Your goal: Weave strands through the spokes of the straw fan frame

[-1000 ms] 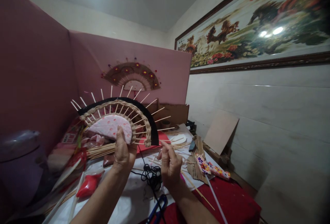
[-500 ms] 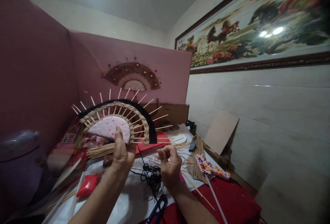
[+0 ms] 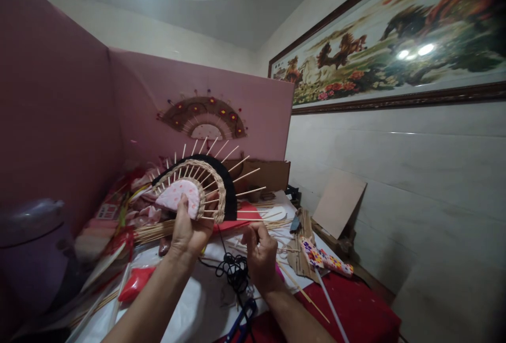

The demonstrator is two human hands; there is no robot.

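My left hand [image 3: 188, 232] grips a half-round woven fan [image 3: 222, 185] by its lower right part, the thumb lying on the pink dotted centre. Thin wooden sticks radiate from that centre through tan braided bands and a black outer band, with their bare ends poking out. Below the fan's right end, my right hand [image 3: 261, 251] has its thumb and forefinger pressed together. Whatever may be between those fingertips is too small to make out. A tangled black cord [image 3: 233, 269] lies on the table just left of my right hand, one strand running up toward the fan.
Blue-handled scissors [image 3: 241, 322] lie at the front. Loose sticks [image 3: 154, 231], a red packet [image 3: 136, 282] and a floral-wrapped piece [image 3: 328, 258] are spread about the table. Another decorated fan [image 3: 205, 114] hangs on the pink partition [image 3: 269, 106]. A tan board [image 3: 340, 201] leans at right.
My left hand has turned the fan, so its left side is angled away and looks narrower. My right hand has stayed almost in place, fingers still pinched.
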